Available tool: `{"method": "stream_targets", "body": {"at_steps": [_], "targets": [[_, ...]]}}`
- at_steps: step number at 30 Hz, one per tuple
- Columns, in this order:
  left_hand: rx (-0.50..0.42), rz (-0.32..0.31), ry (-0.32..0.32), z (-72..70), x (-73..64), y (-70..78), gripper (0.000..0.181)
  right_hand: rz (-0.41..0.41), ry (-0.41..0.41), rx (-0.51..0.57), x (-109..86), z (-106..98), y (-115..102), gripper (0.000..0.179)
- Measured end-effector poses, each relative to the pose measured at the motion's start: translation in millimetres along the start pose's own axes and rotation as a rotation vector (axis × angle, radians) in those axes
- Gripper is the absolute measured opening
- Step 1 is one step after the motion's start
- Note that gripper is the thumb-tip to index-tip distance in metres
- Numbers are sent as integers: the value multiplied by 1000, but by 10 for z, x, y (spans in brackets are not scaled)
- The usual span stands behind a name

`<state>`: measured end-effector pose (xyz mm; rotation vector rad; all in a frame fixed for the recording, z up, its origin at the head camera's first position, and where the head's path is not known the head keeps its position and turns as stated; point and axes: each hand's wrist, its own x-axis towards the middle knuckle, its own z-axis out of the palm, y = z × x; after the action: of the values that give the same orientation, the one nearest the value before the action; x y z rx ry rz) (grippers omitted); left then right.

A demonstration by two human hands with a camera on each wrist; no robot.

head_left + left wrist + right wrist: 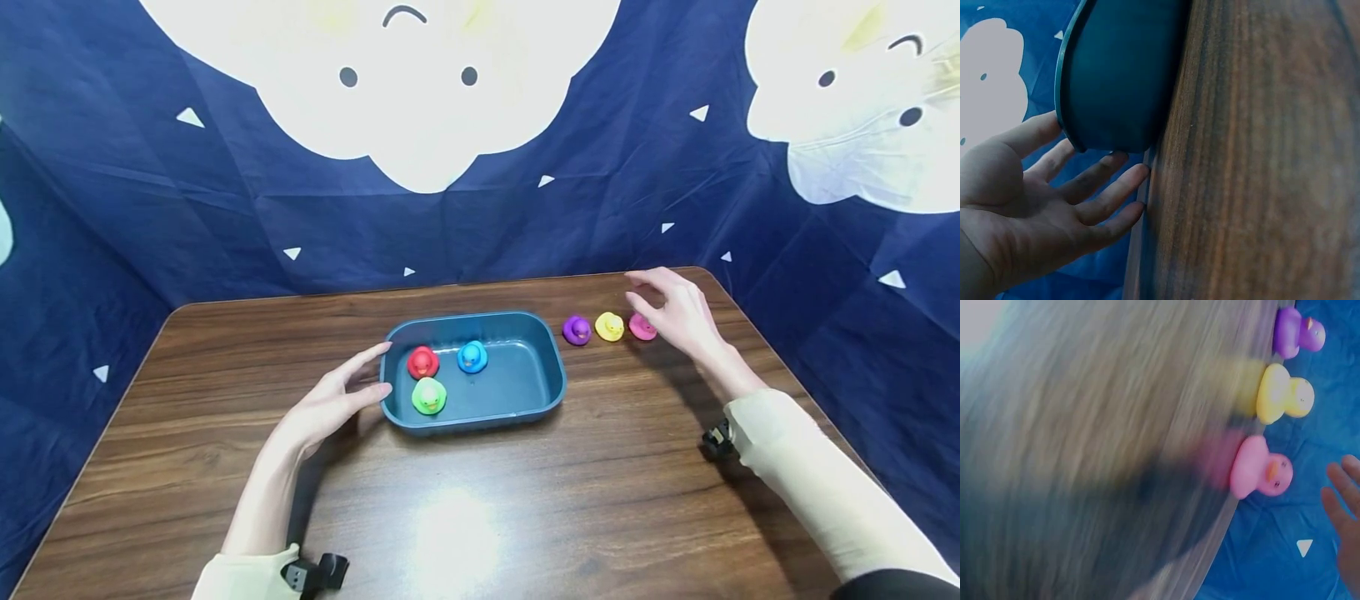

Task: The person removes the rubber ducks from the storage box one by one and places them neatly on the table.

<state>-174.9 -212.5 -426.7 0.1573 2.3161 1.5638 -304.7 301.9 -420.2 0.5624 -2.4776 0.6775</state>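
Observation:
A blue plastic tray (495, 408) sits mid-table with a red rubber duck (423, 362), a green rubber duck (429, 397) and a blue rubber duck (472, 357) inside. My left hand (330, 403) touches the tray's left end, fingers spread and nearly straight; the left wrist view shows the thumb at the rim (1060, 94). On the right, my right hand (678, 312) hovers over a pink rubber duck (642, 327), partly covering it in the head view, with nothing held. Beside that duck stand a yellow rubber duck (610, 327) and a purple rubber duck (577, 330).
The brown wooden table (600, 500) ends at a back edge close behind the ducks and the right hand. A dark blue cloth (450, 225) with white clouds hangs behind and at both sides.

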Motion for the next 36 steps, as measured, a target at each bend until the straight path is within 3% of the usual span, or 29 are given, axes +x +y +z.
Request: {"method": "stream_targets", "body": {"at_steps": [22,36], "targets": [[-7,-3,3,-19,-10,8,70,-104,20,81,207,270,-550,30],[-17,2,-2,-18,-12,20,70,-103,-5,137,246,371,-795,29]]}}
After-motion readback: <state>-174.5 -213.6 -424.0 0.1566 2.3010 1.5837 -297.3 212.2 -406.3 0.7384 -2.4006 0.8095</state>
